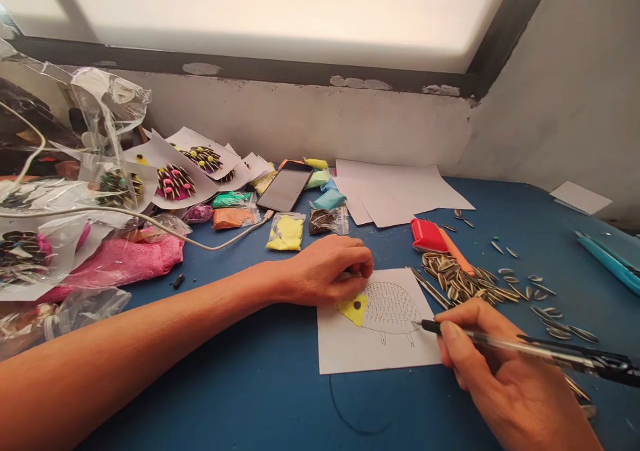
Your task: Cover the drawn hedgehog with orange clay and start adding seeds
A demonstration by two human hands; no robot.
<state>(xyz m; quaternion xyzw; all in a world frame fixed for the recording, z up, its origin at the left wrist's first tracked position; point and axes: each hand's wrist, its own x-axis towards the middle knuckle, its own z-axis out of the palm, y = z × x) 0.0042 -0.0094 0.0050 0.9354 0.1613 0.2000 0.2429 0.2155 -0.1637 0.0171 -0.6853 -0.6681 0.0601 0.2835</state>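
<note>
A white sheet of paper lies on the blue table. It carries a drawn outline of a rounded animal with short strokes inside and thin legs. The head is a flat yellow triangle with a dark round eye. My left hand rests on the sheet's upper left corner, fingers curled in, with nothing showing in them. In my right hand is a black pen, pinched between thumb and fingers. Its tip is at the right end of the body outline, close to the paper.
Striped sunflower seeds lie piled and scattered behind my right hand, beside a red packet. A phone, bags of coloured clay, a white cable, blank paper and seed-covered crafts stand further back. A teal cutter lies right.
</note>
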